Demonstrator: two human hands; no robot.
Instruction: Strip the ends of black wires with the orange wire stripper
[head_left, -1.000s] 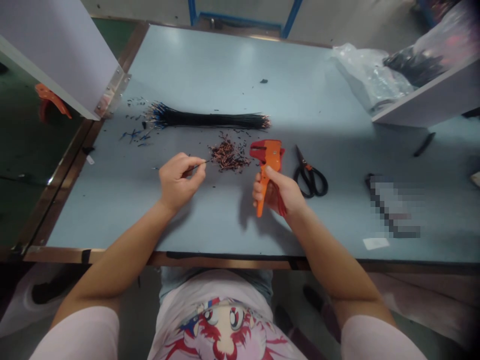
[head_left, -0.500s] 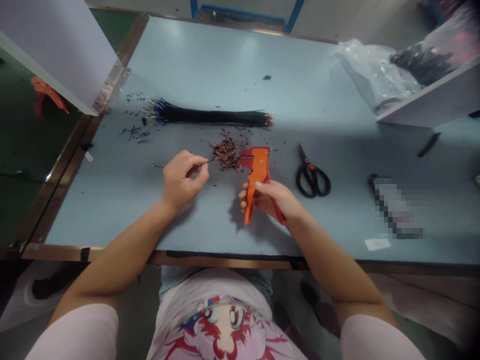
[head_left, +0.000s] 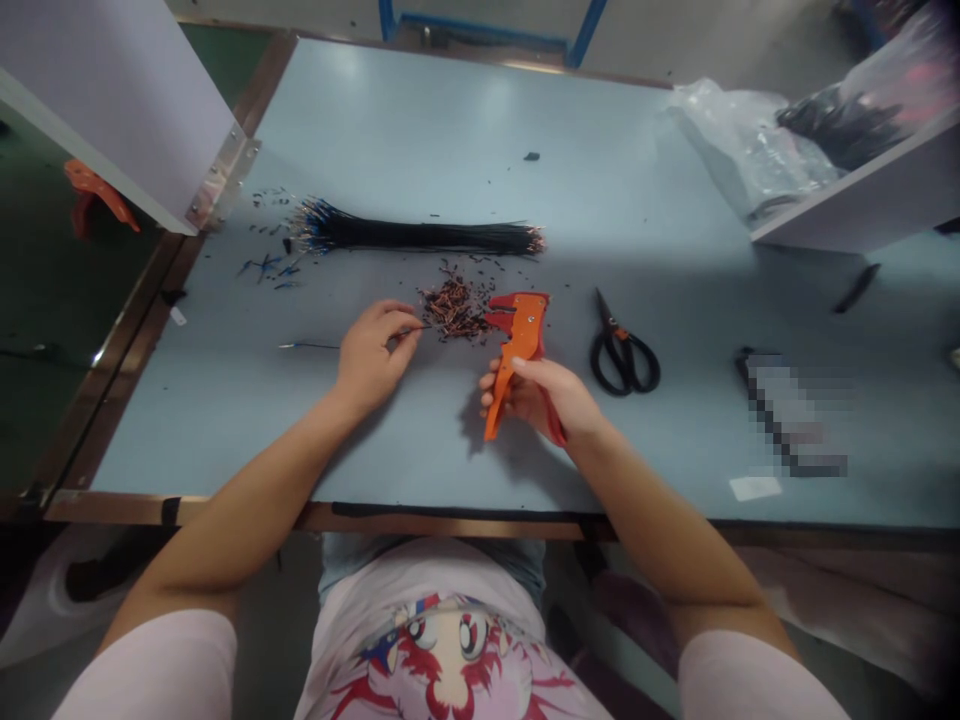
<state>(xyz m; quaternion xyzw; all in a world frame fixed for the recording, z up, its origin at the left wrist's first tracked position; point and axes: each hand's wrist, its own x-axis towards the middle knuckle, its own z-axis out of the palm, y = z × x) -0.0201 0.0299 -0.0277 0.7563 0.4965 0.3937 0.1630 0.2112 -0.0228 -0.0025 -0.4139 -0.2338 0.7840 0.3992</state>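
Between thumb and fingers, my left hand [head_left: 377, 348] pinches a thin black wire [head_left: 322, 346]. The wire's blue, metal-tipped end sticks out to the left, and its other end points at a heap of dark and coppery wire scraps [head_left: 454, 305]. My right hand [head_left: 551, 395] is wrapped round an orange and red wire stripper [head_left: 519, 345], whose red jaws face left, apart, beside the heap. Nothing shows between those jaws. Behind the heap lies a long bundle of black wires [head_left: 427, 236] with blue terminals at the left and bare copper ends at the right.
Black-handled scissors [head_left: 625, 350] lie right of the stripper. Loose blue terminals [head_left: 266, 265] are scattered at the left. A blurred-out object [head_left: 795, 415] and a white label [head_left: 755, 488] lie at the right. Plastic bags [head_left: 765, 140] and white panels [head_left: 127, 110] stand at the sides.
My left hand has shifted slightly right with the wire, and more of the wire's blue end shows. The stripper has moved slightly right, its jaws a little farther from the heap.
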